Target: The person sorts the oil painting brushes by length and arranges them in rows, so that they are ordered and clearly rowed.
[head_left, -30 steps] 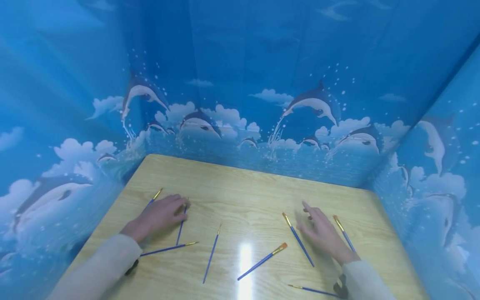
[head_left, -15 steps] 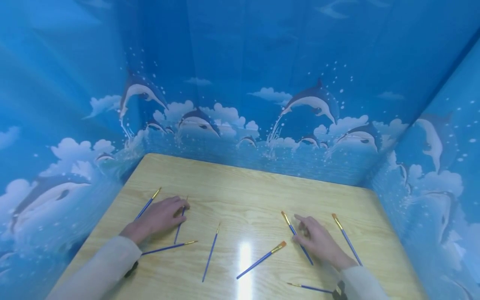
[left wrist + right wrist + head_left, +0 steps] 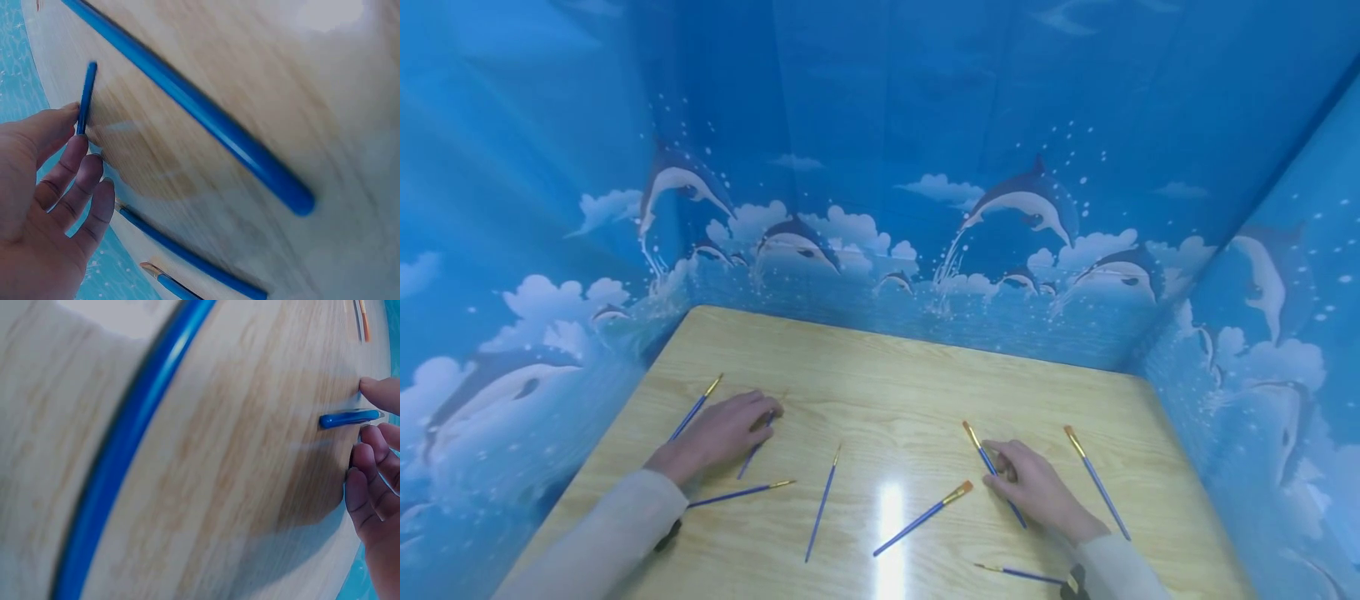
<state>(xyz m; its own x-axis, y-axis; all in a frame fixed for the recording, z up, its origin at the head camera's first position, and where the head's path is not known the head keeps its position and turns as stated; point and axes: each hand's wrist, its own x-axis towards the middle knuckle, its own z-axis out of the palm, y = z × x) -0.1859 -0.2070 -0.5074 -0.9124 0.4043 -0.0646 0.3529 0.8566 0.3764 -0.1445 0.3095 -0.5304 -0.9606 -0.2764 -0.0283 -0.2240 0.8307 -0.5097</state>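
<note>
My left hand [image 3: 726,429] pinches a thin blue paintbrush [image 3: 749,460] between thumb and fingers at the table's left. In the left wrist view the blue handle end of that brush [image 3: 88,94] sticks out past the thumb tip. My right hand [image 3: 1037,487] is over another blue paintbrush [image 3: 988,463] with a gold ferrule and orange bristles. In the right wrist view the thumb [image 3: 380,394] stands apart from this brush's handle [image 3: 344,419], on one side of it, and the bent fingers [image 3: 369,469] lie close on its other side.
More blue brushes lie about the wooden table [image 3: 865,375]: one beyond the left hand [image 3: 696,408], one below it [image 3: 737,495], a thin one [image 3: 823,508] and a flat one [image 3: 921,520] mid-table, one at right [image 3: 1099,483], one at front right [image 3: 1018,574]. Dolphin-print sheets [image 3: 880,150] surround it.
The right hand has come down and left over the flat brush, its fingers bending in. The thin brush in the left hand has turned, its handle end swinging left.
</note>
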